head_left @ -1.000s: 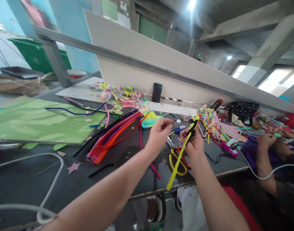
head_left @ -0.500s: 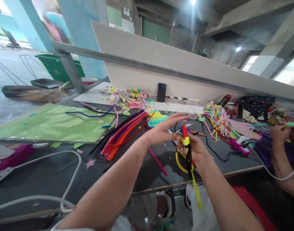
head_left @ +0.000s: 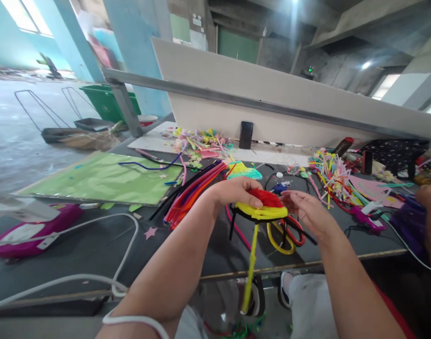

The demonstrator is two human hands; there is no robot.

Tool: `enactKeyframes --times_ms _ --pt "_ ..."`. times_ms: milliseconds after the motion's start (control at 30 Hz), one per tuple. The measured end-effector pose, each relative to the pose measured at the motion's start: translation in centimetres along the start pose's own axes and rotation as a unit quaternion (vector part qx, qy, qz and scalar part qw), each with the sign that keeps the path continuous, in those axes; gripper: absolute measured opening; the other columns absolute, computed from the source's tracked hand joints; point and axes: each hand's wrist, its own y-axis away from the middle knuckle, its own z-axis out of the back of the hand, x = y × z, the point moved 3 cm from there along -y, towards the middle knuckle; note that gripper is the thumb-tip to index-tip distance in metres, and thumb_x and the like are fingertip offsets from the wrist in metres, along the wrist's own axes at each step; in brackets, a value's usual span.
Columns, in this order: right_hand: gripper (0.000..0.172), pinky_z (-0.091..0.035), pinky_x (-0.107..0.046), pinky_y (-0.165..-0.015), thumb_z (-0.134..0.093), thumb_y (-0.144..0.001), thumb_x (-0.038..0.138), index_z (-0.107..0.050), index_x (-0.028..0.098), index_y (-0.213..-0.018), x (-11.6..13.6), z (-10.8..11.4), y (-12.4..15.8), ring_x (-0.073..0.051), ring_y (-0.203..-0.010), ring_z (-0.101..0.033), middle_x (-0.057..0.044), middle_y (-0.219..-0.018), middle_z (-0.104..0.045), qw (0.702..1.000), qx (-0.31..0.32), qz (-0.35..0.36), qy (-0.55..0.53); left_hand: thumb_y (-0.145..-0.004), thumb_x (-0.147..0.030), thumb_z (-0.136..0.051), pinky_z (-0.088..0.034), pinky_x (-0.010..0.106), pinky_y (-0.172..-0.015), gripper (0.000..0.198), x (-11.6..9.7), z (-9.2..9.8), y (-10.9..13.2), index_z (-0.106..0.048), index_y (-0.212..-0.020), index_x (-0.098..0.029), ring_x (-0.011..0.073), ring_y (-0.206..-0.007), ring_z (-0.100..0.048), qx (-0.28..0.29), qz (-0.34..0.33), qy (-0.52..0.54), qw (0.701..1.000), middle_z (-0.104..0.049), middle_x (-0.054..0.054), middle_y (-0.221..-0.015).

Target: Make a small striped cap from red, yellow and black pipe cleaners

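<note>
My left hand (head_left: 238,193) grips a pipe-cleaner piece (head_left: 264,212) made of red, yellow and black bands, its thumb pressing on the near side. Short black ends stick out from the piece, and a long yellow pipe cleaner (head_left: 250,273) dangles from it past the table edge. Fingers apart, my right hand (head_left: 310,212) is at the piece's right end; whether the fingertips touch it is unclear. Below, yellow and red loop handles (head_left: 280,240), seemingly of scissors, lie on the table. A bundle of red, orange, purple and black pipe cleaners (head_left: 194,195) rests to the left.
A green sheet (head_left: 95,181) covers the left part of the table. Glue guns, one magenta (head_left: 60,226) and one at right (head_left: 369,219), trail white cables. A phone (head_left: 246,135) leans on the back board. Another person's hand (head_left: 429,197) is at far right.
The piece has turned from edge-on to showing its broad red and yellow face. My left hand has come down onto it, while my right hand has released its grip and shifted right.
</note>
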Motion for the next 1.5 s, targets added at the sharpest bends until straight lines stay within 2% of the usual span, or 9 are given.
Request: enactKeyframes --times_ms 167,267,567,800,1033,1233,1300,1400,1500 --pt "0.035 -0.047 -0.031 -0.082 -0.072 -0.073 0.043 -0.072 0.016 -0.095 -0.1 -0.7 1.1 -0.017 -0.081 -0.065 -0.007 -0.089 -0.072 0.988 0.139 -0.046 0.053 -0.058 -0.037 -0.081 -0.045 0.023 -0.063 0.039 0.8 -0.4 -0.5 -0.068 -0.086 -0.013 0.0122 -0.065 -0.058 0.020 0.043 -0.061 0.997 -0.066 0.001 -0.072" --pt "0.034 -0.046 -0.029 -0.081 -0.079 -0.065 0.034 -0.072 0.015 -0.093 -0.5 -1.9 1.4 -0.016 -0.080 -0.064 -0.004 -0.089 -0.072 0.980 0.169 -0.064 0.081 -0.060 -0.038 -0.080 -0.047 0.025 -0.066 0.041 1.0 -0.9 -1.0 -0.069 -0.091 -0.014 0.0139 -0.069 -0.060 0.020 0.042 -0.078 0.996 -0.067 0.002 -0.077" --pt "0.037 -0.043 -0.023 -0.059 -0.081 -0.059 0.029 -0.072 0.012 -0.091 -2.2 -2.7 0.5 -0.013 -0.067 -0.059 -0.003 -0.081 -0.070 0.990 0.084 -0.080 0.079 -0.059 -0.032 -0.080 -0.047 0.026 -0.068 0.042 1.8 -2.1 -2.3 -0.062 -0.093 -0.014 0.0137 -0.072 -0.061 -0.045 0.022 -0.016 0.999 -0.068 0.003 -0.083" --pt "0.042 -0.047 -0.029 -0.067 -0.079 -0.062 0.031 -0.070 0.014 -0.098 -1.6 -2.4 0.6 -0.017 -0.071 -0.062 -0.004 -0.084 -0.071 0.994 0.025 -0.048 0.093 -0.066 -0.034 -0.075 -0.046 0.027 -0.069 0.041 0.8 -0.8 -1.6 -0.058 -0.099 -0.015 0.0156 -0.079 -0.060 -0.092 -0.018 -0.096 0.991 -0.064 0.003 -0.086" --pt "0.041 -0.048 -0.031 -0.073 -0.080 -0.062 0.035 -0.071 0.014 -0.096 -2.0 -1.8 0.4 -0.017 -0.073 -0.063 -0.004 -0.085 -0.071 0.994 0.026 -0.033 0.097 -0.066 -0.028 -0.072 -0.046 0.027 -0.072 0.039 1.0 -1.1 -1.4 -0.059 -0.101 -0.014 0.0171 -0.084 -0.059 -0.014 0.009 -0.156 0.988 -0.065 0.003 -0.090" --pt "0.039 -0.047 -0.030 -0.069 -0.078 -0.063 0.035 -0.071 0.014 -0.096 -1.4 -1.9 0.6 -0.016 -0.071 -0.061 -0.003 -0.083 -0.070 0.993 0.008 -0.024 0.111 -0.062 -0.022 -0.074 -0.046 0.028 -0.074 0.047 1.1 -1.5 -2.2 -0.055 -0.104 -0.015 0.0161 -0.084 -0.059 -0.074 -0.026 -0.142 0.987 -0.063 0.004 -0.095" --pt "0.040 -0.047 -0.030 -0.068 -0.078 -0.063 0.035 -0.070 0.014 -0.097 -1.3 -2.0 0.6 -0.016 -0.070 -0.061 -0.004 -0.082 -0.070 0.994 0.004 -0.028 0.107 -0.061 -0.024 -0.074 -0.046 0.028 -0.072 0.045 0.8 -1.4 -2.2 -0.054 -0.102 -0.015 0.0155 -0.082 -0.058 -0.126 -0.050 -0.159 0.978 -0.061 0.003 -0.093" --pt "0.041 -0.045 -0.029 -0.065 -0.078 -0.062 0.036 -0.070 0.014 -0.096 -1.5 -1.9 0.5 -0.015 -0.067 -0.059 -0.004 -0.080 -0.069 0.995 -0.002 -0.036 0.094 -0.067 -0.028 -0.070 -0.044 0.027 -0.068 0.024 0.1 -1.4 -2.0 -0.059 -0.084 -0.016 0.0146 -0.077 -0.055 -0.194 -0.072 -0.249 0.946 -0.058 0.002 -0.085" --pt "0.038 -0.041 -0.027 -0.058 -0.077 -0.062 0.037 -0.070 0.014 -0.091 -1.8 -1.7 0.3 -0.012 -0.059 -0.053 -0.001 -0.071 -0.065 0.993 -0.012 -0.040 0.109 -0.070 -0.030 -0.068 -0.042 0.027 -0.067 0.016 -0.8 -2.2 -1.7 -0.061 -0.066 -0.016 0.0144 -0.076 -0.053 -0.176 -0.080 -0.359 0.913 -0.056 0.002 -0.080"
